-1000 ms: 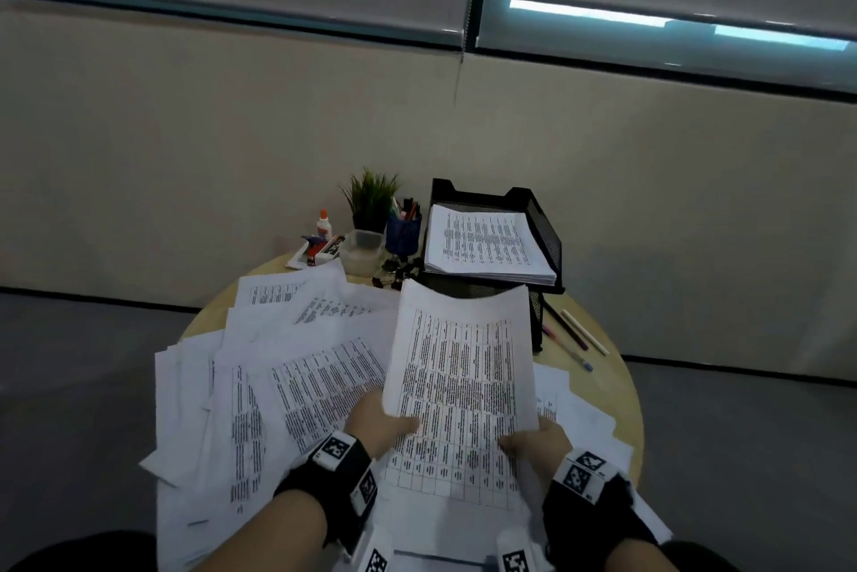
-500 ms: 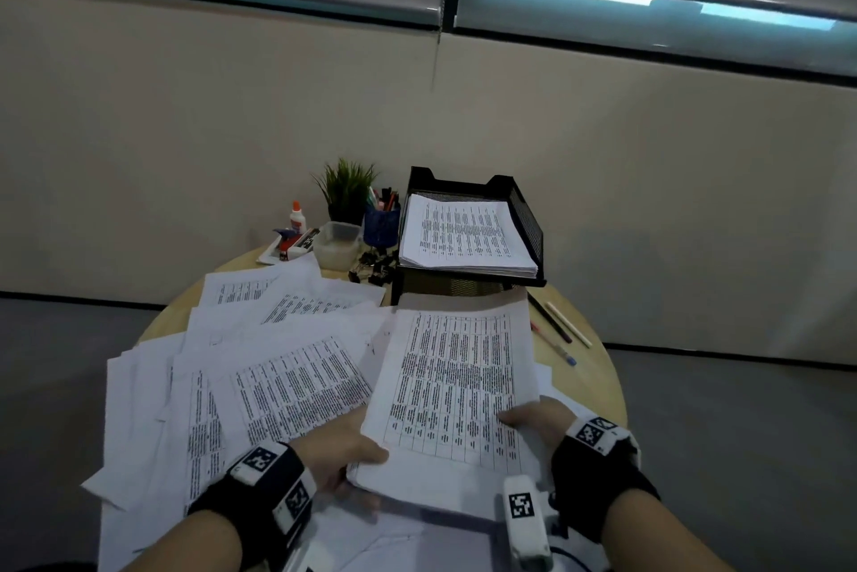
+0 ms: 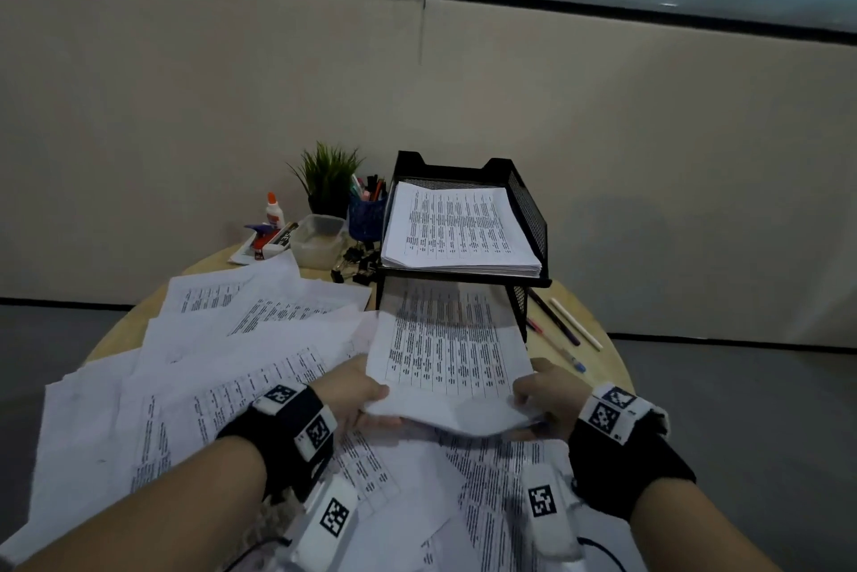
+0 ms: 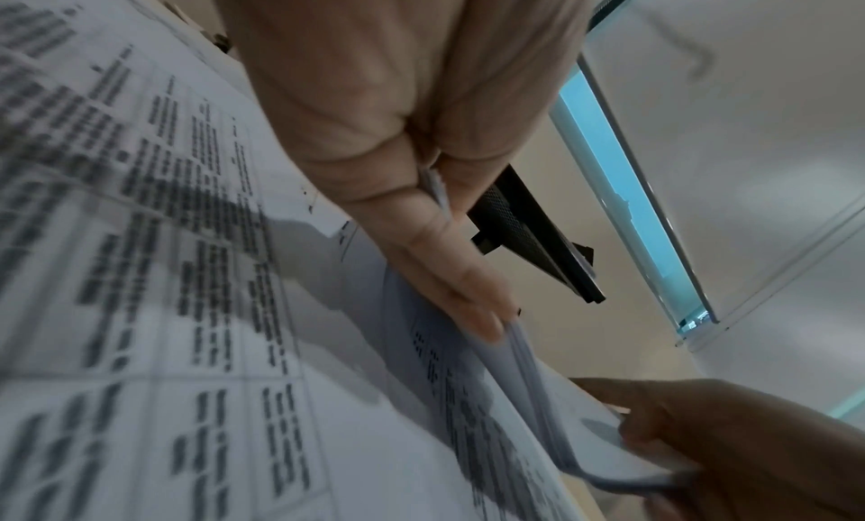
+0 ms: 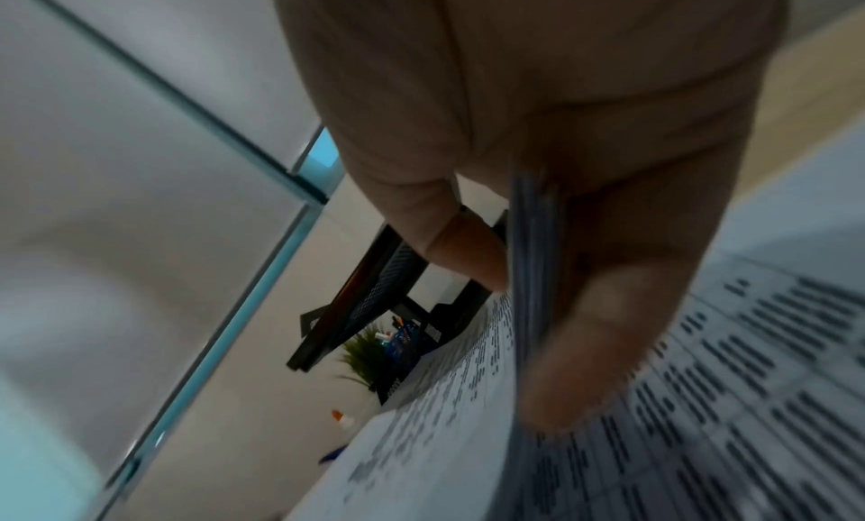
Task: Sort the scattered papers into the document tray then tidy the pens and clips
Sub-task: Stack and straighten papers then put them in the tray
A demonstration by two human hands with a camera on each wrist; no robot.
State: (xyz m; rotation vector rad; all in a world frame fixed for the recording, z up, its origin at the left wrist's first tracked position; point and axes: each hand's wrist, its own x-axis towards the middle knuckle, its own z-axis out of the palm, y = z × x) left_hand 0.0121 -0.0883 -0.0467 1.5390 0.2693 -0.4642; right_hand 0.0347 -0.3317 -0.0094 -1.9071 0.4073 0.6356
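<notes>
Here, at the back of the round wooden table [image 3: 598,330], a black mesh document tray [image 3: 528,210] stands with a pile of printed pages on its upper level. To its left are a blue pen cup [image 3: 366,214], a small green plant [image 3: 327,172], a clear plastic box [image 3: 317,240], a glue bottle [image 3: 274,211] and some black binder clips [image 3: 354,265]. A few loose pens [image 3: 563,326] lie on the table right of the tray. Scattered papers [image 3: 195,386] cover the near and left part of the table.

A thin stack of sheets [image 3: 447,353] is held above these papers, and its far edge reaches under the upper level of the tray. The left hand [image 3: 354,395] pinches the near left corner, thumb on top and fingers below. The right hand [image 3: 540,400] pinches the near right corner in the same way.
</notes>
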